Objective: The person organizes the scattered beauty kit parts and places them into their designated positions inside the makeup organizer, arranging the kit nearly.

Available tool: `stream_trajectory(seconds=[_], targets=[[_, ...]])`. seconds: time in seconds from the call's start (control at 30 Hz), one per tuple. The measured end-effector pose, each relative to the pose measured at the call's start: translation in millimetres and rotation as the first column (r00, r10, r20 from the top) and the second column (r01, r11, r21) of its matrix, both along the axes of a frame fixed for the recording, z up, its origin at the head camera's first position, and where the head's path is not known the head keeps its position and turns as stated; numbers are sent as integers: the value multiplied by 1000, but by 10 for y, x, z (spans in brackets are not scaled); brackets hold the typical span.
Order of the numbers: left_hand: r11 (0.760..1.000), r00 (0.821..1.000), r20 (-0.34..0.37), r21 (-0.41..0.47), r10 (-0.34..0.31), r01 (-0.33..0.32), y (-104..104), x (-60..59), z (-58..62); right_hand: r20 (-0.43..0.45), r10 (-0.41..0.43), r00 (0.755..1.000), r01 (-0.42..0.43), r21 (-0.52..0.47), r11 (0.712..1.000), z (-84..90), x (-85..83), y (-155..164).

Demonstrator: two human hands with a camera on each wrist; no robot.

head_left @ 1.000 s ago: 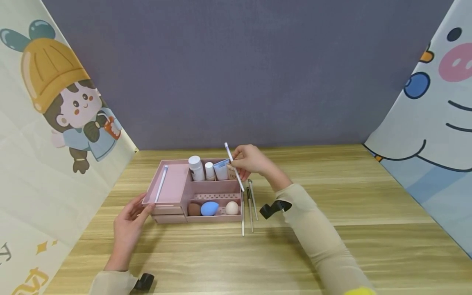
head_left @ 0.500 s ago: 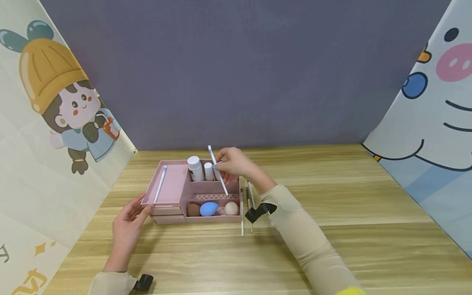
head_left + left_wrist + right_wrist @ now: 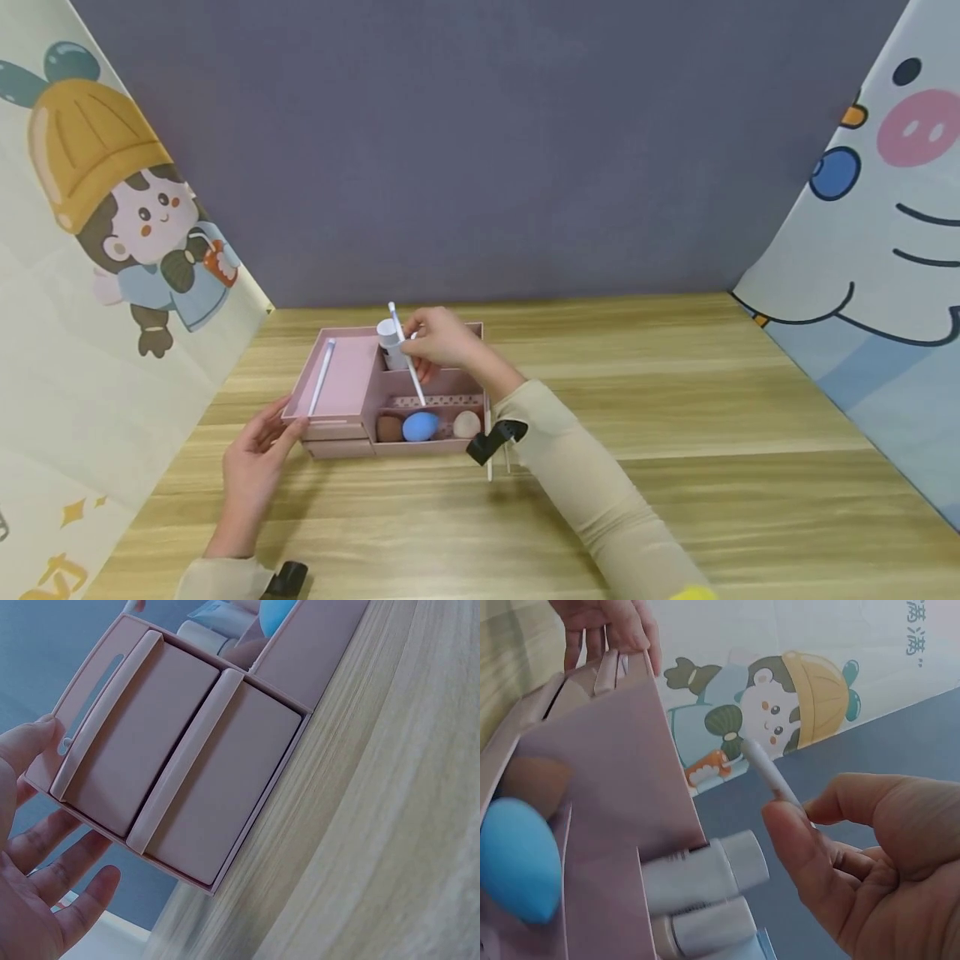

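Observation:
My right hand (image 3: 442,343) pinches a slim white makeup brush (image 3: 416,385) between thumb and fingers, tilted above the pink makeup organizer (image 3: 352,379). In the right wrist view, the brush's pale upper end (image 3: 769,769) sticks out past the fingertips. My left hand (image 3: 253,467) grips the organizer's front left corner, thumb at the front edge and fingers along the side. A second white brush (image 3: 322,379) lies on the organizer's left top tray. Behind the right hand stands a white-capped bottle (image 3: 388,353); the containers beside it are mostly hidden in the head view.
Brown (image 3: 389,429), blue (image 3: 421,427) and cream (image 3: 467,425) makeup sponges sit in the front compartment. Two drawers (image 3: 206,780) face the front left. Slim brushes (image 3: 490,465) lie right of the organizer, partly behind the right wrist. A grey wall (image 3: 480,167) rises behind the table.
My right hand has carried the white brush leftward from the organizer's right end to over its middle, near the bottle. The left hand stays on the corner.

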State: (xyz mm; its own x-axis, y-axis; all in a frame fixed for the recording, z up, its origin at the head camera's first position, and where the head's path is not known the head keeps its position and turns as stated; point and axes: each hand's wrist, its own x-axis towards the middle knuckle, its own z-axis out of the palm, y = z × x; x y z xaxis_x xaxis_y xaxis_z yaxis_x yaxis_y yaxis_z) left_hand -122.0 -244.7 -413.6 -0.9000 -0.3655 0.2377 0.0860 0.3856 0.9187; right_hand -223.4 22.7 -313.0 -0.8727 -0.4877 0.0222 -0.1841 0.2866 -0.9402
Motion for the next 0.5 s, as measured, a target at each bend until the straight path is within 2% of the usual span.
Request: stream_trajectory(seconds=[0.23,0.5], targets=[[1000,1000,9,-12,-5,5,-17,9,20,50,22,998,-21,-18,1000,-5,-5,-219],[1000,1000,30,-1,-6,6,-9,-19,21,80,-11,997,16,-66,998,-80,-23,-414]])
